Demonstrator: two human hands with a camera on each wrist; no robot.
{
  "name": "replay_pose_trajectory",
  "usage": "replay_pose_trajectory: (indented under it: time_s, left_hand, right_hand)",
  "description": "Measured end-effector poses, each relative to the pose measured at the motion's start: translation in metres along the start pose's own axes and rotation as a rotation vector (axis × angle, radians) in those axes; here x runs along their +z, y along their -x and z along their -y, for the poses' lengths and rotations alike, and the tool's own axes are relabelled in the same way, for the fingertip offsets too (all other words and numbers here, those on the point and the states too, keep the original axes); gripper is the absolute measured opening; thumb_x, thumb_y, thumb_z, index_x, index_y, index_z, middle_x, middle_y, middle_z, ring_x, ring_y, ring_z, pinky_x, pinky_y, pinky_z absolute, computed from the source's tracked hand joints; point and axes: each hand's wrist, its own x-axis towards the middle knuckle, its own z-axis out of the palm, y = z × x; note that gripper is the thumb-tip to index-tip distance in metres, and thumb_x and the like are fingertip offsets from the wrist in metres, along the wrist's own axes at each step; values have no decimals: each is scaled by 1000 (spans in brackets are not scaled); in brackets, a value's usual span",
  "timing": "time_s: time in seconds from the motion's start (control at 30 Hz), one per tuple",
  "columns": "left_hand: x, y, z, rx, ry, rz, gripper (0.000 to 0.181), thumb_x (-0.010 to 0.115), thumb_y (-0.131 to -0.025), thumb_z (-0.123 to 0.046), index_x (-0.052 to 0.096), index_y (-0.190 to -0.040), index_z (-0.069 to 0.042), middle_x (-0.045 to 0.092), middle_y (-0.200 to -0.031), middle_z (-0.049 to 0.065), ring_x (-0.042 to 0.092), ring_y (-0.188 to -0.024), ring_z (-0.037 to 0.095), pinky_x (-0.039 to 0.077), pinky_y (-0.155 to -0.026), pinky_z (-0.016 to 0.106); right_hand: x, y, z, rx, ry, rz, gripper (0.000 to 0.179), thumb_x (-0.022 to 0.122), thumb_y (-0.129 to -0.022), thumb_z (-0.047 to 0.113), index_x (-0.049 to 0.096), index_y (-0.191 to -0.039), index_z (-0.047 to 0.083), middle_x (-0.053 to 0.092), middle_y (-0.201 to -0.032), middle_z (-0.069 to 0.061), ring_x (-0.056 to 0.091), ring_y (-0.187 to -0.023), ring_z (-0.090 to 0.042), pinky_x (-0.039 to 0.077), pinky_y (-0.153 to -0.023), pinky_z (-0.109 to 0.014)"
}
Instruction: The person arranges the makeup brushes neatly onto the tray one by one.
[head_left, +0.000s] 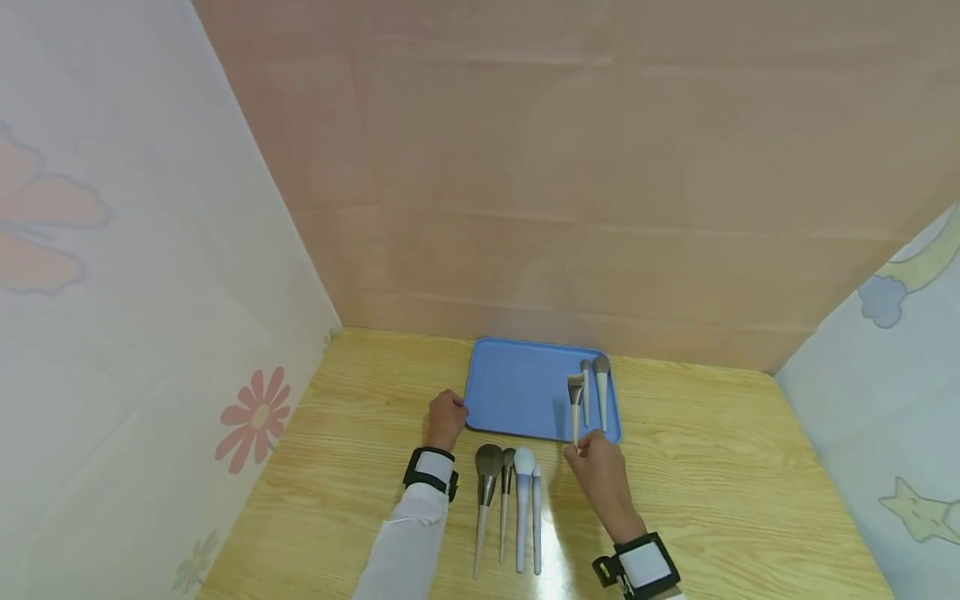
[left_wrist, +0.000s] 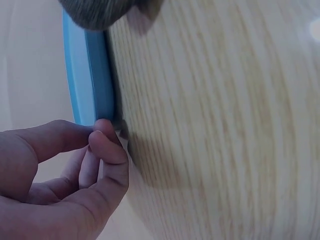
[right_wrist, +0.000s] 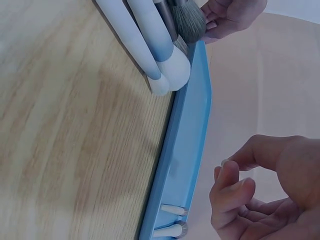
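Head cam looks down on a light wood-grain surface (head_left: pixel 712 467) w/ a flat blue rectangular plastic tray (head_left: pixel 517 387) sitting near the back wall. The left hand (head_left: pixel 446 419) is at the tray's near-left corner, and in the left wrist view its thumb and curled fingers (left_wrist: pixel 107 150) are touching that blue rim, so it's gripping the corner. The right hand (head_left: pixel 600 471) is just in front of the tray's near-right edge, pinching the pale handle end of a small flat-headed makeup brush w/ brownish bristles (head_left: pixel 575 404); the brush reaches out over the tray w/ the bristle end pointing away from the person. The right wrist view isn't great for this, you mostly see loosely curled fingers (right_wrist: pixel 232 192) and I can't really make out the brush between them, so I'm going by the head cam. Already lying on the tray's right side, parallel and just beside each other: a thin grey-tipped brush (head_left: pixel 585 392) and a rounder fluffy-headed brush w/ a white handle (head_left: pixel 602 392). On the surface btw the two arms there's a row of four more brushes (head_left: pixel 508 504), heads toward the tray: a big dark fluffy one, a slim dark one, then two pale blue-white ones. Both wrists have black straps w/ white sleeves.
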Motion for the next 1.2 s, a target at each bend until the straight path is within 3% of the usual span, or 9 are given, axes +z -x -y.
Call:
replay_pose_trajectory:
  time_s: [0.37, 0.67, 1.2]
  left_hand:
    - [1, -2, 4, -30, -4, 18, 7, 66, -84, 5, 66, -91, 7, 68, -88, 21, 66, -77, 31, 55, -66, 39]
    - [3, -3, 4, -16, 2, 5, 7, 67, -84, 5, 66, -90, 8, 69, -88, 21, 66, -79, 31, 55, -67, 41]
    - [2, -3, 5, -13, 1, 4, 6, 68, -84, 4, 66, -88, 6, 68, -87, 20, 65, -79, 31, 54, -68, 40]
  right_hand:
    - [5, -13, -2, -48, 11, -46, 13, 66, -85, 7, 59, -85, -3, 66, -71, -15, 55, -52, -13, 41, -45, -24]
    - [5, -26, -3, -19, 12, -16, 14, 65, -86, 9, 59, -87, -4, 64, -69, -13, 53, -52, -13, 40, -45, -25]
    - [7, -44, -5, -9, 28, -40, 15, 65, -87, 9, 60, -89, -5, 66, -71, -16, 55, -52, -15, 41, -44, -25]
